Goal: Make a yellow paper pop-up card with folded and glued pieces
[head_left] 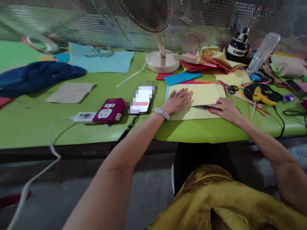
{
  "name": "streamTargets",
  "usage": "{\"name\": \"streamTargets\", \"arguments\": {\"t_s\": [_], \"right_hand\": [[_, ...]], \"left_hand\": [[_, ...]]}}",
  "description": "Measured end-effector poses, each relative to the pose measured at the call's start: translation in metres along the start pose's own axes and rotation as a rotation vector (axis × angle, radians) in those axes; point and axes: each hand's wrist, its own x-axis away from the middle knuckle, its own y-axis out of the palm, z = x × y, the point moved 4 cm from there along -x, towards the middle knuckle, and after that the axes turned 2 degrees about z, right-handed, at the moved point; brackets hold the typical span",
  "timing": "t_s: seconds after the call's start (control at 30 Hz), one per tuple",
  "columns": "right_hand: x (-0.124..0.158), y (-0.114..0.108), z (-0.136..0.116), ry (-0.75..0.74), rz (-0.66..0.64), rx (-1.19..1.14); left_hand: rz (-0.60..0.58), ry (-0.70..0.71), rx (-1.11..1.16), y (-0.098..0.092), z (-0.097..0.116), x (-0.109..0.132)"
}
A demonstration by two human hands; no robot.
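Note:
My left hand [179,99] lies flat with its fingers stretched out on pale yellow paper [203,91], pressing it to the table. Several coloured sheets show under the yellow paper's edges. On the right side of the paper, my right hand [225,109] is closed around a dark, pointed, blade-like tool [202,107]. The tool lies low along a line across the paper, its tip toward my left hand. Fingers cover its handle, so I cannot tell its exact kind. A blue paper strip [182,77] lies just behind the sheets.
Left of my hands are a phone [141,99], a magenta power socket [110,111] and a white cable. A fan [163,62] stands behind. To the right lie scissors [232,88], a yellow glue gun [262,96], a black bottle [238,48] and heaped paper scraps [211,60].

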Motion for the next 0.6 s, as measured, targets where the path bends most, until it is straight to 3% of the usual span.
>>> {"name": "streamTargets", "arguments": {"t_s": [0.2, 0.4, 0.6], "right_hand": [[-0.007, 0.005, -0.01, 0.02, 0.0, 0.055], [-0.006, 0.006, -0.008, -0.022, 0.01, 0.013], [-0.008, 0.005, -0.015, 0.027, -0.017, 0.009]], "left_hand": [[-0.053, -0.023, 0.142, -0.003, -0.005, -0.003], [-0.102, -0.031, 0.177, -0.006, -0.005, -0.005], [-0.12, -0.042, 0.195, -0.009, -0.001, -0.005]]}}
